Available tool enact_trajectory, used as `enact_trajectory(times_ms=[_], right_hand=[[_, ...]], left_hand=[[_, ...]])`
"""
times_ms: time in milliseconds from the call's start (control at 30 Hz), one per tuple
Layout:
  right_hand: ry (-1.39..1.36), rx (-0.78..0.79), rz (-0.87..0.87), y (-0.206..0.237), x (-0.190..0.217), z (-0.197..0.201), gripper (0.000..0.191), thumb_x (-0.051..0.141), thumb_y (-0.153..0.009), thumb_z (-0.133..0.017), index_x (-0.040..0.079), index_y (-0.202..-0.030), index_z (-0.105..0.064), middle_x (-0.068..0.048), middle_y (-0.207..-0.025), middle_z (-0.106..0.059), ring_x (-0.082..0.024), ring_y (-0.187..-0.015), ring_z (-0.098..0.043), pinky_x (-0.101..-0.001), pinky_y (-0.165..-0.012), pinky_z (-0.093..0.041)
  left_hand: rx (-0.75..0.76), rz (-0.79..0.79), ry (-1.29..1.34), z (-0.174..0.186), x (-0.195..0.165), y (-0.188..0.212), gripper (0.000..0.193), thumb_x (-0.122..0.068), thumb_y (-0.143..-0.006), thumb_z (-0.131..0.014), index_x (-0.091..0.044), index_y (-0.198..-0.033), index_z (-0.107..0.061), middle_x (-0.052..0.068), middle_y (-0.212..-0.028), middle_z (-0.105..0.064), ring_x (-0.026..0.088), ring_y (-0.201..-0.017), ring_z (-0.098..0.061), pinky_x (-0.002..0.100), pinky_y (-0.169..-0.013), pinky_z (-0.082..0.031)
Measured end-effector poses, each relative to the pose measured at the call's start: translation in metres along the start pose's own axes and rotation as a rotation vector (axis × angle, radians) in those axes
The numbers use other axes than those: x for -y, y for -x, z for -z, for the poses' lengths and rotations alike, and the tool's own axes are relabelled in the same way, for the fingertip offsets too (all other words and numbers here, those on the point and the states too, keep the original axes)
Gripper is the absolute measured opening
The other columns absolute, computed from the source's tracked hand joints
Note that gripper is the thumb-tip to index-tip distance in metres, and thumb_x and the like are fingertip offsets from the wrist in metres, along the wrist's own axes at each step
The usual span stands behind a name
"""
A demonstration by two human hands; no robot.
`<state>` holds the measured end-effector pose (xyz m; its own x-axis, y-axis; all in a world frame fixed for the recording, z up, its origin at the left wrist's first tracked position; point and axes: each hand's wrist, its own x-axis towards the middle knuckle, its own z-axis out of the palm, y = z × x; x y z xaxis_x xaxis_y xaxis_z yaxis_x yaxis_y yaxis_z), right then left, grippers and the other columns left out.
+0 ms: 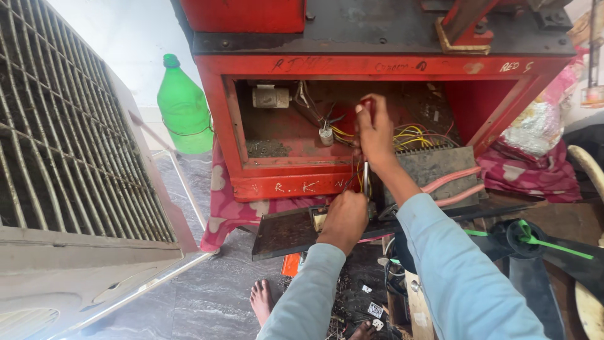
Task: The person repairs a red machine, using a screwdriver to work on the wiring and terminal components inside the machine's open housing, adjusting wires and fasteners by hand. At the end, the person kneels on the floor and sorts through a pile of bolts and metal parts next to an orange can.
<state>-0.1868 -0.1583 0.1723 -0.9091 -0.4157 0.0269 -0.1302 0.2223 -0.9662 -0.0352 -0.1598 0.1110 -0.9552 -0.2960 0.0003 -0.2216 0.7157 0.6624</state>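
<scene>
A red metal machine housing point(277, 186) stands open in front of me, with yellow, black and white wires point(412, 135) and a small white part point(325, 135) inside. My right hand point(375, 132) reaches into the opening and pinches a small red piece at the wires. My left hand point(343, 220) is closed around a slim metal tool point(365, 179) that points up toward the lower lip of the housing. Both arms wear light blue sleeves.
A green plastic bottle point(184, 113) stands at the back left. A grey grilled cooler casing point(75, 164) fills the left side. A dark panel point(286, 233) and pink-handled pliers point(453, 186) lie by the housing. Black fan blades point(535, 242) sit at the right. Bare feet point(261, 299) rest on the floor.
</scene>
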Motion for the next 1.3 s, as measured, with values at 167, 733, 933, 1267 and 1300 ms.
enact_trajectory(times_ms=[167,733,933,1267,1300], right_hand=[[0.314,-0.211,0.392,0.005,-0.007,-0.005,0.020,0.020,-0.108,-0.056,0.010,-0.125,-0.052,-0.017,-0.083,-0.065,-0.031,-0.066,-0.067,-0.0428,-0.062,-0.052],[-0.154,0.058,0.175,0.003,0.041,0.008,0.015,0.021,-0.106,-0.057,0.014,-0.118,-0.052,0.001,-0.071,-0.050,-0.007,-0.046,-0.047,-0.0256,-0.037,-0.036],[-0.306,0.125,0.051,0.030,0.030,0.009,0.015,0.021,-0.105,-0.056,0.016,-0.118,-0.050,0.001,-0.069,-0.048,-0.007,-0.044,-0.045,-0.0239,-0.034,-0.034],[-0.453,0.140,0.158,0.019,0.021,0.022,0.014,0.019,-0.107,-0.055,0.015,-0.119,-0.049,-0.003,-0.077,-0.052,-0.009,-0.047,-0.047,-0.0237,-0.038,-0.037],[-0.447,0.138,0.158,0.019,0.022,0.022,0.015,0.019,-0.107,-0.055,0.015,-0.119,-0.049,-0.003,-0.077,-0.052,-0.008,-0.047,-0.047,-0.0237,-0.038,-0.037]], left_hand=[[0.000,-0.015,0.020,-0.004,0.002,0.000,0.014,0.003,-0.080,-0.063,0.005,-0.088,-0.076,0.030,-0.089,-0.070,0.045,-0.091,-0.071,0.051,-0.086,-0.057],[-0.063,0.036,0.179,-0.003,0.004,-0.003,0.012,0.005,-0.084,-0.061,0.006,-0.088,-0.072,0.031,-0.091,-0.069,0.048,-0.092,-0.069,0.054,-0.085,-0.055],[-0.053,0.030,0.093,-0.001,0.000,-0.003,0.014,0.008,-0.082,-0.060,0.005,-0.094,-0.068,0.031,-0.093,-0.069,0.047,-0.096,-0.069,0.054,-0.087,-0.054],[-0.040,0.024,0.165,0.016,-0.006,0.002,0.023,0.010,-0.080,-0.059,0.003,-0.097,-0.072,0.031,-0.093,-0.069,0.047,-0.097,-0.068,0.054,-0.090,-0.052],[-0.034,0.032,0.161,0.017,-0.006,0.002,0.023,0.010,-0.081,-0.058,0.003,-0.098,-0.071,0.031,-0.093,-0.069,0.047,-0.097,-0.068,0.054,-0.090,-0.053]])
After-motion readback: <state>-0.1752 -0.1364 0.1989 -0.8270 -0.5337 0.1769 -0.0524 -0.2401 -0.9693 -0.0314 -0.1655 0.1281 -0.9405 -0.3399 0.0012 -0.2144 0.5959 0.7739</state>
